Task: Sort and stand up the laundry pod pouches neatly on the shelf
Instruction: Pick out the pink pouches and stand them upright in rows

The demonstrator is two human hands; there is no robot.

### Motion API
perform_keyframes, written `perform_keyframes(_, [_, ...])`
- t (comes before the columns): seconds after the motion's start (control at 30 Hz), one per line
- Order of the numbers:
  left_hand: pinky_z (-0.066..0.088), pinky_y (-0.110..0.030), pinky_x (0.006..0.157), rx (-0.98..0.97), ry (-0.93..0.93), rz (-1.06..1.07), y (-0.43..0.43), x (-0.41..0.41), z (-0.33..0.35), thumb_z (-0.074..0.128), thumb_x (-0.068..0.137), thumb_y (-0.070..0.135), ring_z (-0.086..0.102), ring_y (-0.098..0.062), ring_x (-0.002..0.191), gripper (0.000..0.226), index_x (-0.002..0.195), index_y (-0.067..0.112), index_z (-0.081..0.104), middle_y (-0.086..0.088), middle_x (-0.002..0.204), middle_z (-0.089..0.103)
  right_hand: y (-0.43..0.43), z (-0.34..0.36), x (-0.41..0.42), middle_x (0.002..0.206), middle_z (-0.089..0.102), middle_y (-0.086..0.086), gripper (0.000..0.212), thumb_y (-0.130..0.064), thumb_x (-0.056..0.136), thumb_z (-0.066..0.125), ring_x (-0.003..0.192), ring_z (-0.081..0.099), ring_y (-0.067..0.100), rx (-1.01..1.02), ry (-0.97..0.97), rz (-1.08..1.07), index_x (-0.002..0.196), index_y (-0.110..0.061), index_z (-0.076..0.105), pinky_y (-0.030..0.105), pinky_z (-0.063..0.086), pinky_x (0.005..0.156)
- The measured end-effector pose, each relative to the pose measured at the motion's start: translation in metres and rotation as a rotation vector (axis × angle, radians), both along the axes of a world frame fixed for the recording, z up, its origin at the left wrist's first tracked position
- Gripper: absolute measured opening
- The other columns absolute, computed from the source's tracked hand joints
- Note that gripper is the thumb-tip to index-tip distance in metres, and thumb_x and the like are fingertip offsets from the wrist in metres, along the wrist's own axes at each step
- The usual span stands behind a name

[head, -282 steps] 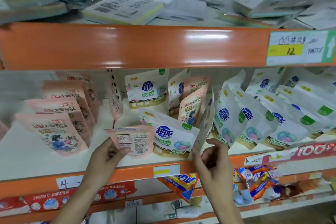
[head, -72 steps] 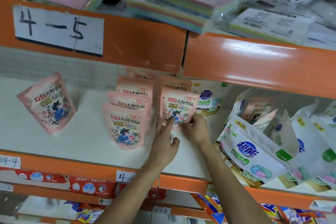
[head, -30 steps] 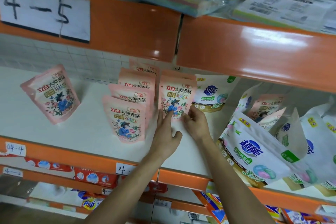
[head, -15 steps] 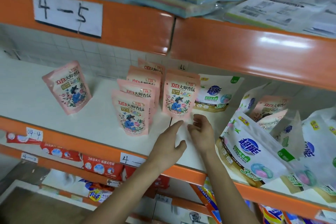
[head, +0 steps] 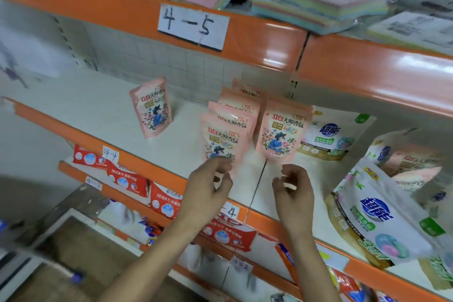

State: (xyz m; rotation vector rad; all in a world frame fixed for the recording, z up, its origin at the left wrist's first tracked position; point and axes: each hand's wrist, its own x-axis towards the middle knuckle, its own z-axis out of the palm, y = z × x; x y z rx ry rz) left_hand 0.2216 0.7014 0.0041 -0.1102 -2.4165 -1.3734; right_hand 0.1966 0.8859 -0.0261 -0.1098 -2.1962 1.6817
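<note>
Several pink pouches [head: 282, 132] stand upright on the white shelf [head: 98, 105]. Each is printed 立白 大师香氛 over a blue-hatted figure among flowers, and one stands apart to the left. Just right of them, white pouches [head: 328, 135] read 超能 in blue, and some of these lean. A paper label [head: 193, 26] overhead says 4-5. Your left hand [head: 208, 189] and right hand [head: 294, 193] hover at the shelf's front with fingers loosely curled, holding nothing.

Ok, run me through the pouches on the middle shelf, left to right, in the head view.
Lone pink pouch → front-to-back row of pink pouches → single pink pouch → upright white pouch → leaning white pouch. The jumbled pile behind that last one overlaps too much to place.
</note>
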Motion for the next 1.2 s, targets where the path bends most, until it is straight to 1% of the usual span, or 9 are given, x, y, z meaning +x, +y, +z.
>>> perform_keyframes(0.13, [0.046, -0.019, 0.059, 0.065, 0.141, 0.183, -0.072, -0.014, 0.016, 0.057, 0.082, 0.013, 0.06, -0.003, 0.077, 0.023, 0.104, 0.02, 0.058, 0.01, 0.087, 0.066, -0.031, 0.011, 0.012, 0.102, 0.059, -0.001, 0.024, 0.004, 0.085, 0.06, 0.079, 0.056, 0.012, -0.009, 0.062, -0.016, 0.101, -0.013, 0.056, 0.019, 0.045, 0.06])
perform_keyframes(0.3, [0.043, -0.039, 0.083, 0.003, 0.188, 0.421, -0.159, -0.058, 0.007, 0.061, 0.078, 0.02, 0.05, -0.028, 0.103, 0.036, 0.111, 0.005, 0.054, -0.013, 0.108, 0.056, -0.071, 0.002, 0.024, 0.102, 0.058, -0.001, 0.023, 0.004, 0.085, 0.06, 0.077, 0.056, 0.004, -0.008, 0.005, -0.133, 0.099, -0.015, 0.056, 0.017, 0.045, 0.058])
perform_keyframes(0.4, [0.033, -0.03, 0.097, -0.011, -0.016, 0.449, -0.194, -0.089, -0.005, 0.075, 0.078, 0.026, 0.039, -0.031, 0.123, 0.065, 0.13, 0.001, 0.044, -0.019, 0.129, 0.046, -0.089, -0.005, 0.033, 0.102, 0.058, 0.003, 0.022, 0.005, 0.085, 0.059, 0.079, 0.058, 0.004, 0.002, -0.012, -0.191, 0.099, -0.012, 0.056, 0.009, 0.043, 0.054])
perform_keyframes(0.5, [0.045, -0.04, 0.1, 0.122, -0.218, 0.282, -0.215, -0.118, -0.019, 0.079, 0.074, 0.039, 0.046, -0.029, 0.126, 0.087, 0.141, 0.007, 0.034, -0.012, 0.139, 0.045, -0.105, -0.012, 0.04, 0.105, 0.059, 0.0, 0.024, 0.003, 0.086, 0.059, 0.083, 0.059, 0.008, 0.018, -0.054, -0.227, 0.1, -0.016, 0.056, 0.029, 0.051, 0.063])
perform_keyframes(0.6, [0.049, -0.034, 0.085, 0.14, -0.265, 0.166, -0.219, -0.134, -0.028, 0.07, 0.085, 0.035, 0.058, -0.024, 0.111, 0.058, 0.133, 0.014, 0.045, -0.003, 0.127, 0.058, -0.114, -0.015, 0.048, 0.105, 0.059, -0.007, 0.024, 0.001, 0.086, 0.06, 0.08, 0.058, 0.005, 0.052, -0.077, -0.234, 0.101, -0.018, 0.056, 0.037, 0.052, 0.068])
perform_keyframes(0.7, [0.044, -0.033, 0.085, 0.113, -0.255, 0.167, -0.22, -0.144, -0.034, 0.052, 0.098, 0.027, 0.058, -0.035, 0.114, 0.035, 0.126, 0.005, 0.057, -0.017, 0.125, 0.063, -0.119, -0.014, 0.055, 0.104, 0.059, -0.008, 0.024, -0.002, 0.087, 0.061, 0.079, 0.058, 0.006, 0.09, -0.089, -0.234, 0.102, -0.02, 0.055, 0.026, 0.051, 0.066])
perform_keyframes(0.77, [0.044, -0.032, 0.085, 0.12, -0.243, 0.173, -0.219, -0.144, -0.033, 0.047, 0.1, 0.025, 0.059, -0.036, 0.114, 0.035, 0.123, 0.001, 0.059, -0.02, 0.123, 0.063, -0.12, -0.014, 0.058, 0.103, 0.058, -0.009, 0.025, -0.002, 0.087, 0.06, 0.079, 0.058, 0.006, 0.096, -0.1, -0.223, 0.102, -0.021, 0.054, 0.016, 0.048, 0.062])
perform_keyframes(1.07, [0.047, -0.024, 0.076, 0.307, -0.198, 0.109, -0.202, -0.087, -0.024, 0.052, 0.098, 0.025, 0.064, -0.02, 0.101, 0.027, 0.116, 0.009, 0.064, -0.004, 0.106, 0.067, -0.131, -0.022, 0.054, 0.1, 0.06, -0.006, 0.024, -0.006, 0.087, 0.062, 0.081, 0.059, 0.011, 0.048, -0.141, -0.104, 0.103, -0.022, 0.055, 0.018, 0.049, 0.066])
perform_keyframes(1.2, [0.048, -0.019, 0.067, 0.352, -0.167, 0.064, -0.181, -0.054, -0.006, 0.054, 0.096, 0.026, 0.067, 0.004, 0.082, 0.018, 0.107, 0.016, 0.066, 0.013, 0.091, 0.069, -0.135, -0.016, 0.047, 0.096, 0.06, -0.011, 0.023, -0.013, 0.084, 0.062, 0.077, 0.06, 0.012, 0.008, -0.159, -0.005, 0.103, -0.024, 0.055, 0.026, 0.051, 0.063])
